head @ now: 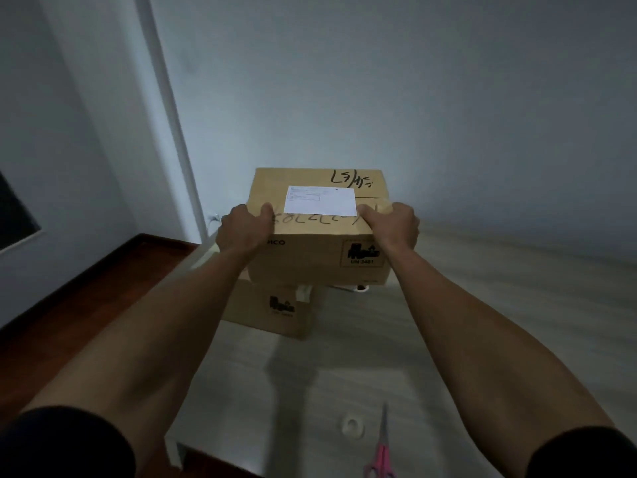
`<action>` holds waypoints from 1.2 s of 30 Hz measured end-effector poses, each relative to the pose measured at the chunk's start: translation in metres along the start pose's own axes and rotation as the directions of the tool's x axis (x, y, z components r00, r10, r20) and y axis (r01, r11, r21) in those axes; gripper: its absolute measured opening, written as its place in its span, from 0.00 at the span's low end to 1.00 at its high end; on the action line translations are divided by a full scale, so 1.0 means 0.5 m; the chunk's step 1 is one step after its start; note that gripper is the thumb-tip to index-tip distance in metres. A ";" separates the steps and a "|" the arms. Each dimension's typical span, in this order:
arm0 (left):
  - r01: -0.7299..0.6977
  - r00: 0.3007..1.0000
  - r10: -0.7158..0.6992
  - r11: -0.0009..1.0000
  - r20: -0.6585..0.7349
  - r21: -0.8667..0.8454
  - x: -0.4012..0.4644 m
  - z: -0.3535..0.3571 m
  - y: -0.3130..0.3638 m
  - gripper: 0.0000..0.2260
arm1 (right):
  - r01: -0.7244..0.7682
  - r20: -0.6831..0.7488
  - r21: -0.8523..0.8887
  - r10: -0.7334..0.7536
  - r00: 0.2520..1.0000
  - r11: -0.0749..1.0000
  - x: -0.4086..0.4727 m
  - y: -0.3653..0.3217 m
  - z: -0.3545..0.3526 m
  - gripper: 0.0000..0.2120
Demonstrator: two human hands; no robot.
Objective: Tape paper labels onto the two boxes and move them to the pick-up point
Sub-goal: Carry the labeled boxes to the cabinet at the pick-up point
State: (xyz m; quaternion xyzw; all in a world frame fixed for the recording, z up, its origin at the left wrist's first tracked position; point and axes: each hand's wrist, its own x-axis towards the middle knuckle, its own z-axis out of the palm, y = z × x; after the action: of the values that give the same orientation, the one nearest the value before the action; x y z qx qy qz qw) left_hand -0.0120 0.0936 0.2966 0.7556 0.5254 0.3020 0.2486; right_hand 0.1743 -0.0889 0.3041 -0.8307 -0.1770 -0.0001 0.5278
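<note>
A brown cardboard box [310, 257] with black scribbles carries a white paper label [320, 201] on its top. My left hand [243, 229] grips its near left top corner, thumb on the lid. At the near right top corner my right hand [393, 225] grips it the same way. This box is above a second, smaller cardboard box [265, 310] that sits on the pale table [448, 339]; whether the two touch I cannot tell.
A roll of clear tape [352, 426] and pink-handled scissors [381, 450] lie on the table near its front edge. A dark red floor [86, 305] runs along the left. White walls stand behind and a pale pipe [165, 108] climbs the corner.
</note>
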 end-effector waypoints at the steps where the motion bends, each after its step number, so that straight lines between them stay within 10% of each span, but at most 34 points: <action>1: 0.022 0.999 -0.022 1.000 -0.026 0.005 0.008 -0.027 -0.027 0.31 | 0.019 0.028 0.001 -0.019 0.999 1.000 -0.013 -0.021 0.030 0.26; 19: 0.418 0.812 -0.378 0.908 -0.444 -0.008 -0.037 -0.704 -0.720 0.30 | 0.253 0.544 0.221 -0.335 0.769 0.942 -0.618 -0.438 0.651 0.28; 36: 0.792 0.239 -0.515 0.593 -0.823 -0.141 -0.538 -1.282 -1.181 0.28 | 0.273 0.787 0.560 -0.605 0.121 0.783 -1.487 -0.717 0.928 0.27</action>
State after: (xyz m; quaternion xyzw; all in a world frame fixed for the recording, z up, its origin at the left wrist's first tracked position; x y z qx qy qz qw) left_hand -0.9238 0.0683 0.2800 0.2635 0.8837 0.3854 -0.0330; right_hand -0.7148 0.2355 0.2740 -0.4840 -0.6905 0.3591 0.4000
